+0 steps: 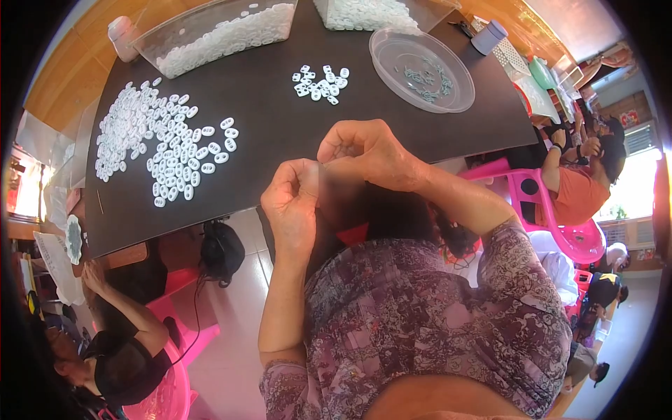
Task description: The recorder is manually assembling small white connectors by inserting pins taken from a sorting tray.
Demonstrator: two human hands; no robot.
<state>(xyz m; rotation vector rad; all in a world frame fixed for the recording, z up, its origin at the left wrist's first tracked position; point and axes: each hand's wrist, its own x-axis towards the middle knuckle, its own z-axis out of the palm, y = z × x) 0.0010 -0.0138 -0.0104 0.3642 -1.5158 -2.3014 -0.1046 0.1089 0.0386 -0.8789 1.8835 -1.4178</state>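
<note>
My left hand [292, 203] and my right hand [381, 155] meet just off the table's near edge, fingertips pinched close together. Both are closed; whatever lies between the fingers is hidden or too small to name. Beyond them sits a small cluster of white plastic pieces with holes [322, 87]. To the left spreads a large heap of white oval two-holed pieces [178, 157], some lying singly at its right side. A round clear plastic dish [456, 89] at the right holds many tiny grey-green parts [424, 78], whose kind I cannot make out.
Two clear bins of white pieces, one left [224, 43] and one right [364, 14], stand along the dark table's [273, 133] far side. A white bottle [123, 38] and a purple-lidded container [489, 38] flank them. Co-workers sit left [126, 364] and right [577, 185] on pink chairs.
</note>
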